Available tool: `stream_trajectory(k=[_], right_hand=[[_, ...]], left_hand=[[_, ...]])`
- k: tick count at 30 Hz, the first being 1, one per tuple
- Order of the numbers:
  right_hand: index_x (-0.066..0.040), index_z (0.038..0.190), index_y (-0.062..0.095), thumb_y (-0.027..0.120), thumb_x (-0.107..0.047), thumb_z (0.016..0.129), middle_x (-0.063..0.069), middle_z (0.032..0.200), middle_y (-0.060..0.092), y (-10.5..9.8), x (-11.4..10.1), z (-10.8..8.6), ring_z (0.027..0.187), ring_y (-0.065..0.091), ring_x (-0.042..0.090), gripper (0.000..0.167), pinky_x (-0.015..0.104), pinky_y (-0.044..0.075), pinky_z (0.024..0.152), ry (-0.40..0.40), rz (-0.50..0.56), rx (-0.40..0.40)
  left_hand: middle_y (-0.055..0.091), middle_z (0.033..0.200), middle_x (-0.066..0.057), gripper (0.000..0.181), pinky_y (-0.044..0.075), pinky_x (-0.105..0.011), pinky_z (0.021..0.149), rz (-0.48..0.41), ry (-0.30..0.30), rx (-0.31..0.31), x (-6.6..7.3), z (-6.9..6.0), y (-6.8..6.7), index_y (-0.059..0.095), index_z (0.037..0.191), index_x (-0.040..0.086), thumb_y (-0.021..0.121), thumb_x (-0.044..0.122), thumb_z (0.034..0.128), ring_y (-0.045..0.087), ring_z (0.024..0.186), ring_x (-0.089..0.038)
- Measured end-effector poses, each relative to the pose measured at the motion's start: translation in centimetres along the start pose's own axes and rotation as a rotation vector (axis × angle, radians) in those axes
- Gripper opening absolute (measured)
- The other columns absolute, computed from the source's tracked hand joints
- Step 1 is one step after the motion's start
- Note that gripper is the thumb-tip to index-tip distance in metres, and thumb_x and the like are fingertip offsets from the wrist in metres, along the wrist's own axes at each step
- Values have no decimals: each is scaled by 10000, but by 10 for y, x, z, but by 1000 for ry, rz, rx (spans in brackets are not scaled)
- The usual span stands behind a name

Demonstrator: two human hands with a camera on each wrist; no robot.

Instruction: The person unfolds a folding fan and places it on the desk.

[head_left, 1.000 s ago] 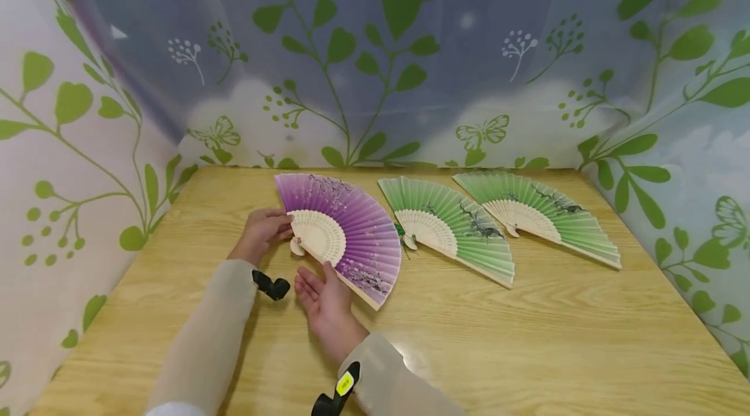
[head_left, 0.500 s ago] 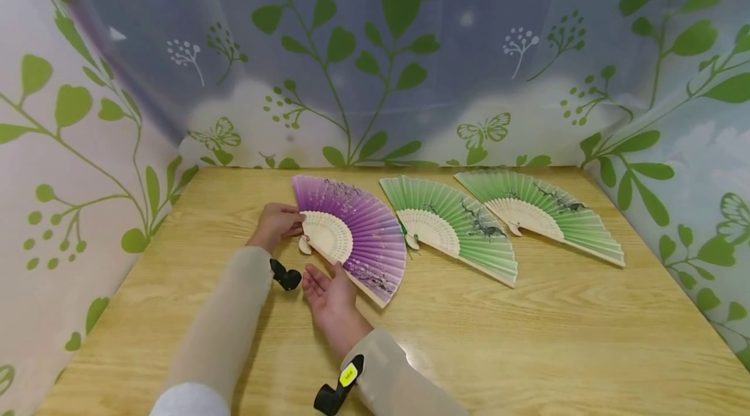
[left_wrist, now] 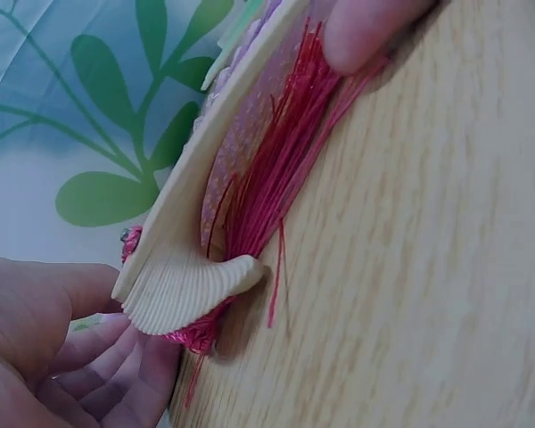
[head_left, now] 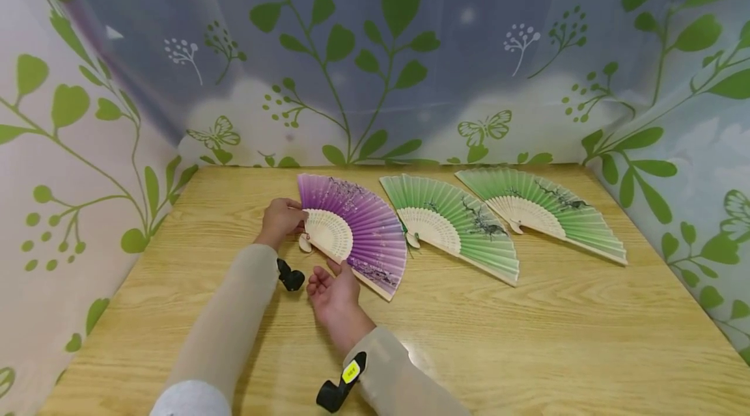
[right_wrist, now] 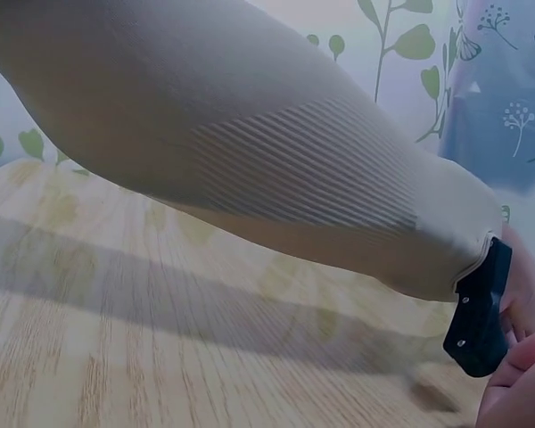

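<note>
A purple folding fan (head_left: pixel 363 227) with a pale slatted base and blossom print lies spread near the table's middle. My left hand (head_left: pixel 282 222) pinches its left edge, close to the pivot. At the lower edge my right hand (head_left: pixel 336 295) holds the outer rib, its other fingers curled with the palm turned up. In the left wrist view, a red tassel (left_wrist: pixel 281 152) hangs by the pale pivot end (left_wrist: pixel 183 285), below a fingertip (left_wrist: pixel 366 36) of my left hand. The right wrist view shows mostly a sleeve, with part of a hand (right_wrist: pixel 526 366) at its edge.
Two spread green fans lie to the right: one green fan (head_left: pixel 451 227) beside the purple one, another green fan (head_left: pixel 545 211) farther right. The wooden table (head_left: pixel 527 338) meets a leaf-printed curtain (head_left: pixel 375 77) at the back and sides.
The purple fan has slid right, closer to the middle green fan, and its lower corner has shifted slightly up. Both hands have moved with it. The right hand's fingers have curled more.
</note>
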State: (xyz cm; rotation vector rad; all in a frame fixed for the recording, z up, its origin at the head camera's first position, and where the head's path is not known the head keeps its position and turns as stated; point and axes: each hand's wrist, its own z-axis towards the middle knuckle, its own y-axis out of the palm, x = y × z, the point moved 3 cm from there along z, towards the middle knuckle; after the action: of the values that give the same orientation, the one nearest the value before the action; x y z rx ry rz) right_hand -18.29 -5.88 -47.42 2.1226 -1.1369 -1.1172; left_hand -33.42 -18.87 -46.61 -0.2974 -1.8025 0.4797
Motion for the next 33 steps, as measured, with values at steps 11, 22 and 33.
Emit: stream_trajectory(k=[11,22,33], right_hand=[[97,1305,387,279,-293,1058,14,735,515,-1,-3,-6,634,463,106,474,169,390,540,26,-24,-23],[62,1322,440,264,-294,1064,6,723,543,16,-34,-23,651,494,107,474,168,424,573,39,-115,-130],[-38,1396,426,340,-233,1052,166,1243,606,11,-149,-11,1026,626,216,404,270,531,860,-174,-362,-255]], left_hand=[[664,1102,-200,335,513,-294,689,257,70,96,1,-14,-7,605,1186,-9,645,135,886,633,800,-228],[627,1129,-184,400,489,-396,755,327,88,123,8,-22,-16,573,1226,19,464,332,1002,580,915,-303],[534,1316,-189,639,462,-532,929,309,205,135,45,-43,-1,485,1382,84,330,572,1001,540,1136,-366]])
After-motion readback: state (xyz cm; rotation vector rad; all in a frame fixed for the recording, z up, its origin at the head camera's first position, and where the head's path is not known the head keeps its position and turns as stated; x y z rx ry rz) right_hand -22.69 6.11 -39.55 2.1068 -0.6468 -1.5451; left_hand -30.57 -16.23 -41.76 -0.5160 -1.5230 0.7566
